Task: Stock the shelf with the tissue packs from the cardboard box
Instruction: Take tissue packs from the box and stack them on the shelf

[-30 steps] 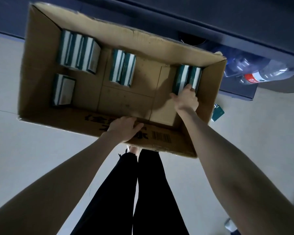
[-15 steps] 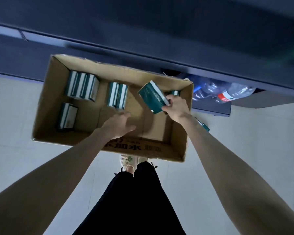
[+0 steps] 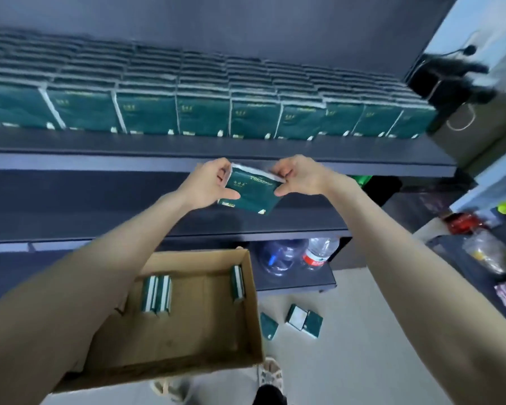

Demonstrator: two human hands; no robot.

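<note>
A dark green tissue pack (image 3: 253, 192) is held up in front of the dark shelf (image 3: 216, 160). My left hand (image 3: 211, 184) grips its left edge and my right hand (image 3: 297, 178) pinches its right edge. On the shelf stands a long row of green tissue packs (image 3: 205, 115), stacked several deep. Below on the floor lies the open cardboard box (image 3: 246, 317). Inside it stand two packs (image 3: 156, 293) side by side and one pack (image 3: 237, 283) against the right wall. My left forearm hides the box's left part.
Water bottles (image 3: 298, 255) lie on the lowest shelf board behind the box. Loose green packs (image 3: 303, 320) lie on the pale floor to the right of the box. A cluttered counter with bottles (image 3: 479, 247) stands at the right. A dark bag (image 3: 450, 77) sits at the shelf's right end.
My right hand lifted a pack out of the box up to shelf height. My left hand left the box and now holds the pack too. The view tilted up to the shelf.
</note>
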